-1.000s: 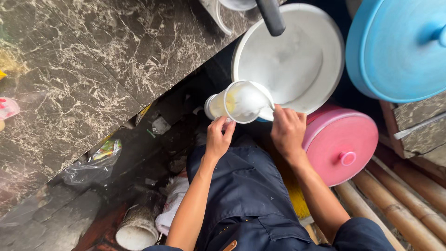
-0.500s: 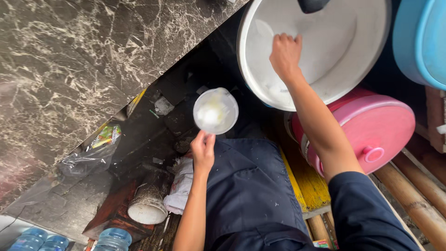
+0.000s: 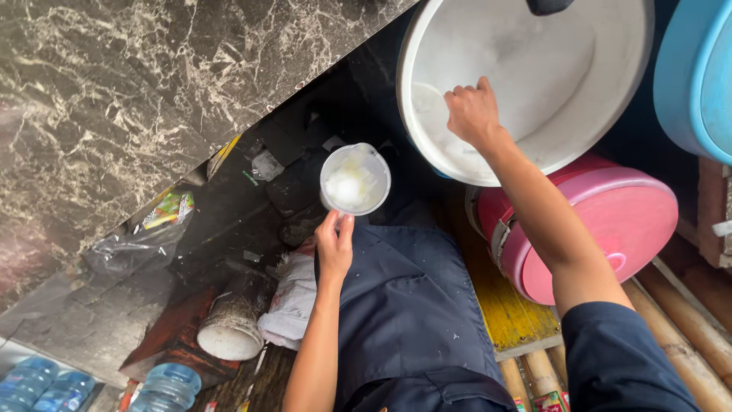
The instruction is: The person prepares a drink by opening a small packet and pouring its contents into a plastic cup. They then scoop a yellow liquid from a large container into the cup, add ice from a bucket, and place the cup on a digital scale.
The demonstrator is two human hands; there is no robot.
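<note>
1. Since the earlier views, the right hand (image 3: 473, 114) has left the clear plastic cup (image 3: 354, 180) and gone up into the big white tub (image 3: 526, 84); the left hand (image 3: 334, 248) now carries the cup alone, lower and further from the tub's rim than it was a second ago.
2. Left hand: fingers wrapped round the cup's lower wall from beneath, thumb on the near side. The cup is upright over the dark gap below the counter and holds a whitish heap that looks like crushed ice.
3. Right hand: knuckles up, fingers curled shut inside the tub against its white contents; whether they enclose anything cannot be told. Judged from this, the cup is held ready while the hand works in the tub.
4. Surface, left to right: a dark marble counter (image 3: 114, 114) fills the upper left; under it lie a crumpled plastic bag (image 3: 133, 244), blue-capped water bottles (image 3: 164, 385) and an upturned pale bucket (image 3: 229, 332).
5. Right of the person's dark apron (image 3: 412, 305): a pink lidded container (image 3: 602, 229) just below the tub, a blue lid (image 3: 698, 69) at the edge, bamboo poles (image 3: 686, 313) beneath.
</note>
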